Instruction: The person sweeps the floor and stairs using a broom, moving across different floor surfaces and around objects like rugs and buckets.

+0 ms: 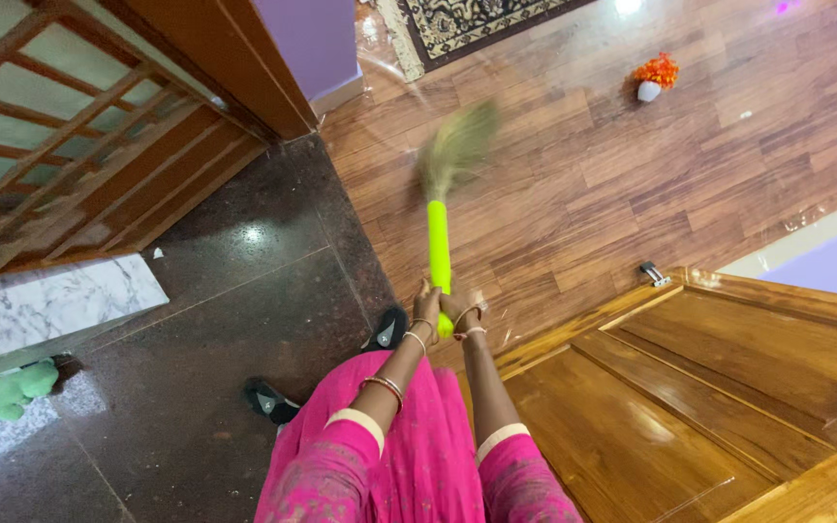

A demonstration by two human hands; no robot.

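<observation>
I hold a broom [439, 247] with a bright green handle and a grass brush head [457, 145] that is blurred over the wooden floor [612, 184]. My left hand [427, 301] and my right hand [460, 312] are both closed around the lower end of the handle, side by side. Bangles sit on both wrists. My pink dress [409, 455] fills the bottom of the head view, with black sandals [387, 330] below it on the dark stone floor [215, 320].
An open wooden door [690, 397] stands at the right. A wooden railing [79, 155] runs at the upper left. A small white pot with orange flowers [653, 77] sits on the floor. A patterned rug [467, 24] lies at the top; a green toy [14, 389] lies at the left.
</observation>
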